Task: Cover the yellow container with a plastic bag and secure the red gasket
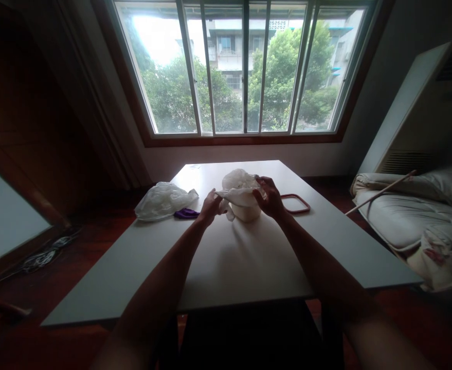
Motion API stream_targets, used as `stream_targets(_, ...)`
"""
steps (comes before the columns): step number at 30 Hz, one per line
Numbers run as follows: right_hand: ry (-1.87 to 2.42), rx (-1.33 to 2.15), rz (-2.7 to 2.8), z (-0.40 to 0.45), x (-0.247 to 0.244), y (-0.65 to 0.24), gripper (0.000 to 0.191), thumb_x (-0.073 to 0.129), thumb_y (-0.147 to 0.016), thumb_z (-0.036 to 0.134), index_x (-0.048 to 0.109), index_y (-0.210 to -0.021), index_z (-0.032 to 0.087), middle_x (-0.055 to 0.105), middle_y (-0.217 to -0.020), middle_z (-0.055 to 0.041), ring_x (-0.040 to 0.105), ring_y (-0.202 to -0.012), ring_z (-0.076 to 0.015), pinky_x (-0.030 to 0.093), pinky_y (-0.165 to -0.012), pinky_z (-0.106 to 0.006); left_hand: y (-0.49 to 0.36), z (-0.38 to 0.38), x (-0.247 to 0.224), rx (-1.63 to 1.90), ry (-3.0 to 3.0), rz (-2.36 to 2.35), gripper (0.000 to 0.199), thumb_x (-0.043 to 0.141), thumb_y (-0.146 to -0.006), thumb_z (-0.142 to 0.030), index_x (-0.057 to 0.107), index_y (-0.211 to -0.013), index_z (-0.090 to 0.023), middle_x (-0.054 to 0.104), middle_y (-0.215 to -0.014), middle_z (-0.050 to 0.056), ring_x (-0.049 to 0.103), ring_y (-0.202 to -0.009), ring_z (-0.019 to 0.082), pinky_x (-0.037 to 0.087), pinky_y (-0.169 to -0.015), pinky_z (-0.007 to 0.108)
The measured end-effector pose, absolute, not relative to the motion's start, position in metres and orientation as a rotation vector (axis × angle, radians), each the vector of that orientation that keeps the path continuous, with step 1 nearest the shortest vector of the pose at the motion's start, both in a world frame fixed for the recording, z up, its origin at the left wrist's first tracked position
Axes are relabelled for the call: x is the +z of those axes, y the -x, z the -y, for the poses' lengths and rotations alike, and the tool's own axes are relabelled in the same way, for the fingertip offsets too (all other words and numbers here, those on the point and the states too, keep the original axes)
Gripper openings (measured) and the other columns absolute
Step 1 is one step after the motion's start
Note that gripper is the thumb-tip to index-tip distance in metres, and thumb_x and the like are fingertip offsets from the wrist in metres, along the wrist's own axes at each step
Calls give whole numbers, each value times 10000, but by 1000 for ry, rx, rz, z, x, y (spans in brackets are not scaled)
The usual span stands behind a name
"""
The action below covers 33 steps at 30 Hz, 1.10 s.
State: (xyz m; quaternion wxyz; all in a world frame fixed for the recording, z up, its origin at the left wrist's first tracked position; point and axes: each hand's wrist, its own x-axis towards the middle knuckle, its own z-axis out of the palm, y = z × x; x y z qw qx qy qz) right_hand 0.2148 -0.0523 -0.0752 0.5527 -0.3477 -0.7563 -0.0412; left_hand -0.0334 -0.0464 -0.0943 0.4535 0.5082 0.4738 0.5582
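A pale, round-sided container [246, 214] stands on the white table in front of me. A thin white plastic bag [238, 180] bulges up over its top and hangs past the rim. My left hand [210, 207] pinches the bag's edge on the left side. At the right, my right hand [269, 197] is closed with bent fingers on the bag by the container's rim; the fingertips are partly hidden. Just beyond that hand lies a rounded reddish-brown frame [308, 206], which looks like a lid rim with a see-through middle.
On the white table [133, 277], a crumpled whitish plastic bag [162, 200] lies at the left beside a purple cloth [186, 213]. To the right are a cushioned seat [387, 216] and a thin stick [380, 192]. A window [228, 77] is behind the table.
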Motion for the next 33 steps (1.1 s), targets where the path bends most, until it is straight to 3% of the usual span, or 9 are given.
stream_targets(4, 855, -93, 1804, 51, -76, -214, 537, 465, -983, 534, 624, -1360, 185, 604, -1310, -165, 570, -1236, -320, 476, -1084, -527, 37, 43, -101, 1067, -1231, -1165, 530, 774, -698, -611, 630, -878, -134, 640, -711, 50, 603, -571, 162, 527, -509, 290)
stream_targets(7, 871, -116, 1814, 51, -77, -214, 524, 456, -990, 530, 645, -1333, 182, 627, -1309, -161, 575, -1235, -314, 472, -1083, -522, 40, 39, -105, 1108, -1233, -1146, 471, 819, -643, -541, 615, -774, -137, 570, -593, 1, 521, -499, 123, 455, -470, 247)
stream_targets(14, 887, -129, 1811, 51, -78, -214, 559, 463, -988, 520, 583, -1392, 153, 578, -1414, -175, 523, -1322, -326, 424, -1134, -542, 43, 33, -102, 1460, -1298, -1129, 394, 810, -596, -400, 622, -845, -159, 620, -700, -19, 567, -622, 125, 463, -583, 242)
stream_targets(20, 905, -192, 1712, 50, -77, -216, 659, 521, -948, 513, 438, -1502, 166, 447, -1543, -176, 408, -1435, -343, 342, -1188, -587, 48, 38, -78, 1906, -1413, -1032, 176, 656, -644, -252, 514, -735, -201, 565, -713, -44, 541, -661, 115, 465, -630, 238)
stream_targets(22, 918, -201, 1666, 49, -77, -217, 683, 536, -935, 497, 407, -1516, 164, 421, -1558, -183, 385, -1451, -347, 334, -1190, -595, 49, 42, -70, 2004, -1499, -1036, 171, 629, -652, -211, 578, -815, -202, 618, -795, -23, 586, -740, 133, 491, -694, 253)
stream_targets(26, 935, -215, 1579, 45, -78, -222, 670, 536, -923, 442, 396, -1517, 166, 413, -1554, -182, 382, -1452, -343, 347, -1185, -585, 55, 47, -63, 1993, -1717, -1072, 351, 612, -714, -204, 676, -1059, -198, 689, -928, 24, 643, -853, 170, 519, -776, 290)
stream_targets(29, 954, -229, 1541, 43, -78, -226, 627, 520, -927, 410, 427, -1497, 163, 443, -1527, -177, 406, -1433, -338, 362, -1181, -574, 64, 45, -65, 2015, -1886, -1168, 238, 566, -729, -173, 726, -904, -194, 680, -884, 29, 634, -850, 180, 517, -779, 304)
stream_targets(33, 993, -243, 1542, 42, -79, -227, 562, 488, -950, 397, 480, -1457, 155, 482, -1493, -177, 431, -1417, -328, 387, -1168, -560, 77, 38, -72, 2094, -1949, -1308, 147, 551, -728, -144, 676, -670, -196, 639, -817, 37, 619, -823, 191, 518, -778, 325)
